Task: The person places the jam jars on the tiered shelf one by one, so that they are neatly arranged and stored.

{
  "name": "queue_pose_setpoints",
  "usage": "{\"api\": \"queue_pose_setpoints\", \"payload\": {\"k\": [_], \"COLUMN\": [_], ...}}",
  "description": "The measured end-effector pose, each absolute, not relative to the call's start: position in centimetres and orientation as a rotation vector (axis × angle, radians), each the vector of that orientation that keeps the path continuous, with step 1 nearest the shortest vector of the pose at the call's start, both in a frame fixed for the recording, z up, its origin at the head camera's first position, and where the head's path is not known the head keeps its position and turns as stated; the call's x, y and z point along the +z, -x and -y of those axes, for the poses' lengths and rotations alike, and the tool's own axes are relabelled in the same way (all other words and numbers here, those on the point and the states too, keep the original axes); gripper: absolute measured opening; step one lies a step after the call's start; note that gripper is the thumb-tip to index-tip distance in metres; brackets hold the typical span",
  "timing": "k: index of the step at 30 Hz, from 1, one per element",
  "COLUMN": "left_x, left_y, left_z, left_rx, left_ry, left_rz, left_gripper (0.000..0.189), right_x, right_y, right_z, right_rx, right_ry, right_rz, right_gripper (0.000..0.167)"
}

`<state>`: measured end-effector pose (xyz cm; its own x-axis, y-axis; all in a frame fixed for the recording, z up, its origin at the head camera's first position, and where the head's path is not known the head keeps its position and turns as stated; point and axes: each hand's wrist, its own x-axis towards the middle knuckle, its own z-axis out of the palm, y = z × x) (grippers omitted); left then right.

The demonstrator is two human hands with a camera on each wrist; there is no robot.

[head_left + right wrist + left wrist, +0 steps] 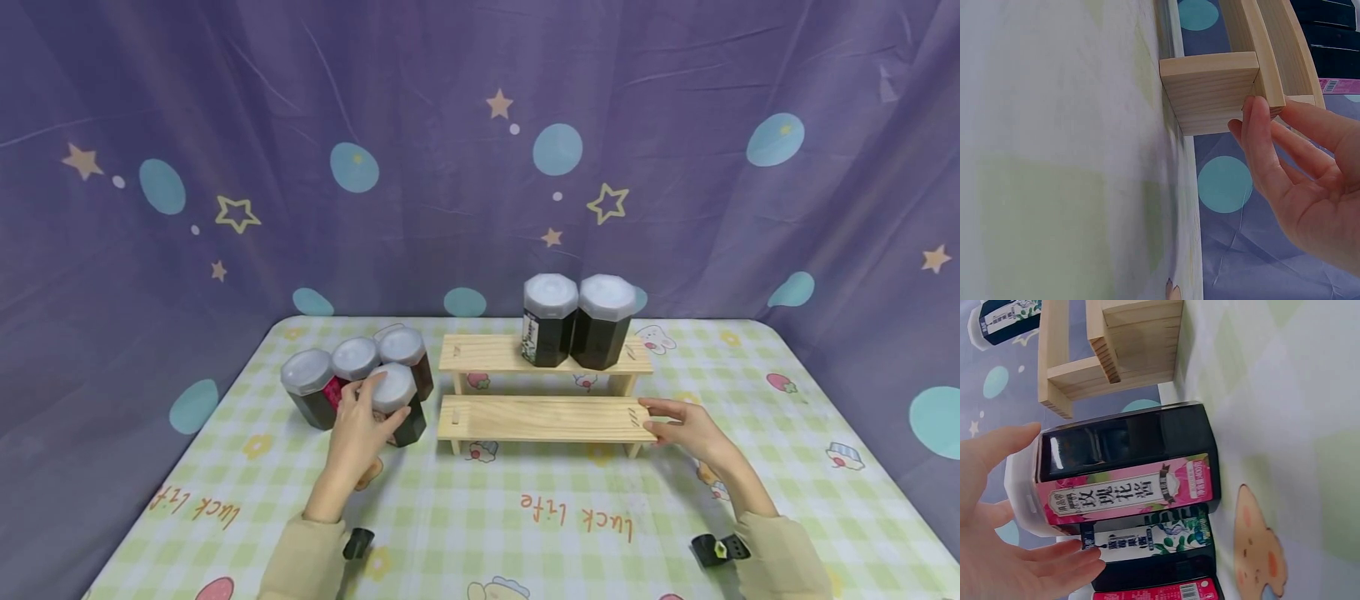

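My left hand (pixel 362 423) grips the white lid of a dark jam jar (pixel 1129 444) with a pink label, thumb on one side and fingers on the other. That jar stands upright on the table at the front of a group, left of a two-step wooden rack (pixel 540 417). In the left wrist view, a jar with a white leafy label (pixel 1160 540) stands right beside it. My right hand (pixel 686 429) holds the right end of the rack's lower step, thumb and fingers at the board's end (pixel 1269 87).
Two dark jars with white lids (pixel 550 321) stand side by side on the right part of the upper step. More lidded jars (pixel 307 375) are grouped behind my left hand. A checked cloth (pixel 480 517) covers the table; a purple curtain (pixel 450 208) hangs behind.
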<state>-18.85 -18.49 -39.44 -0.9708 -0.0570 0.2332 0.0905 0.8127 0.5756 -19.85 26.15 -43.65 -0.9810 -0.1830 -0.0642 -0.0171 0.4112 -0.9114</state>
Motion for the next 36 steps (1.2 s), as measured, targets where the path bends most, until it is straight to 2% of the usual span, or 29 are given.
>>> {"api": "queue_pose_setpoints", "payload": {"k": [22,36], "left_x": [-41.9,-42.1], "left_y": [19.8,20.0], "left_z": [18.2,18.2], "left_rx": [-1.036,-1.024], "left_ry": [0.022,0.005], "left_rz": [2.606,2.545], "left_gripper": [0.068,0.064], "right_x": [-43.5,-43.6], "right_y": [19.8,19.8], "right_z": [-26.2,-26.3], "right_rx": [-1.594,-1.582], "right_ry": [0.172,0.172], "right_rz": [-2.505,-2.496], "right_gripper": [0.051,0.051]}}
